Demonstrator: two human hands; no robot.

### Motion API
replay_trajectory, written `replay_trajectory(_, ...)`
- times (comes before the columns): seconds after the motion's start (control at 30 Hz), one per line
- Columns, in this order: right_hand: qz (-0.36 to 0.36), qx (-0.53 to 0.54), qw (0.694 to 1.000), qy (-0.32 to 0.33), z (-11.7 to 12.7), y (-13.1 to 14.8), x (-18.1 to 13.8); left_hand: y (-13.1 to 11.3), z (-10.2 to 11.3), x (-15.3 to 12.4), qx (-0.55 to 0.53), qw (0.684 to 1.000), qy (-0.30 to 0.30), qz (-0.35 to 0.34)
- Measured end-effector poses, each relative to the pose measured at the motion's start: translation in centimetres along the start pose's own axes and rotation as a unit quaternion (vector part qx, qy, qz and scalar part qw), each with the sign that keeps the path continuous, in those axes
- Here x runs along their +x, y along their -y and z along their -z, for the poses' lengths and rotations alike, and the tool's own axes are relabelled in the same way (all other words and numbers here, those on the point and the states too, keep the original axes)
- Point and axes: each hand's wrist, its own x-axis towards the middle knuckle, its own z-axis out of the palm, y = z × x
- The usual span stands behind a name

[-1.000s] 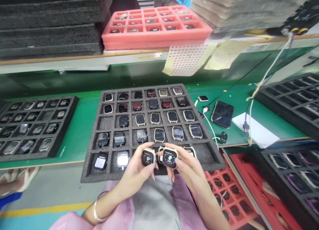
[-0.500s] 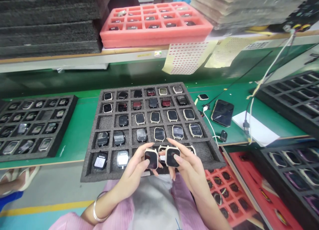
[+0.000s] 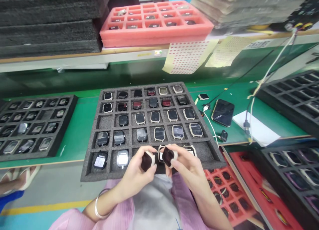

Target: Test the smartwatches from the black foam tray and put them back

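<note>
My left hand (image 3: 138, 170) pinches a smartwatch body (image 3: 147, 161) with a dark screen and a pale frame, tilted so its side shows. In my right hand (image 3: 186, 162) is a similar watch body (image 3: 168, 157), also turned on edge, held between thumb and fingers. Both are above the front edge of a dark grey foam tray (image 3: 104, 122). Strapless watch bodies fill most of its compartments, some black, some pale-framed, a few reddish. Behind my hands, a watch with a white label (image 3: 161, 153) is partly hidden.
Other dark foam trays of watches stand left (image 3: 56, 147) and right (image 3: 267, 153). A pink foam tray (image 3: 157, 37) is on the shelf ahead, beside stacked black foam (image 3: 50, 34). On the green bench at right lie a black phone-like device (image 3: 223, 112), a cable (image 3: 210, 123) and white paper (image 3: 259, 132).
Both watch bodies have turned in my fingers, from screens facing up toward me to tilted on edge. My hands stay over the same part of the tray.
</note>
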Motion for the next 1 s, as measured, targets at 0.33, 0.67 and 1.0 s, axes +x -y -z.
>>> replay_trajectory(0.33,-0.020,-0.079,0.995,0.058,1.5,6.3,1.6,-5.1,4.4,0.2,0.140,0.990,-0.023,-0.008)
replay_trajectory(0.67,-0.028,-0.061,0.985,0.157,0.9,7.6,12.2,-7.9,5.6,9.6,0.260,0.952,0.002,-0.162)
replay_trajectory(1.0,-0.091,-0.027,0.980,0.176,1.9,4.2,12.5,-5.6,5.8,9.9,0.205,0.969,0.055,-0.124)
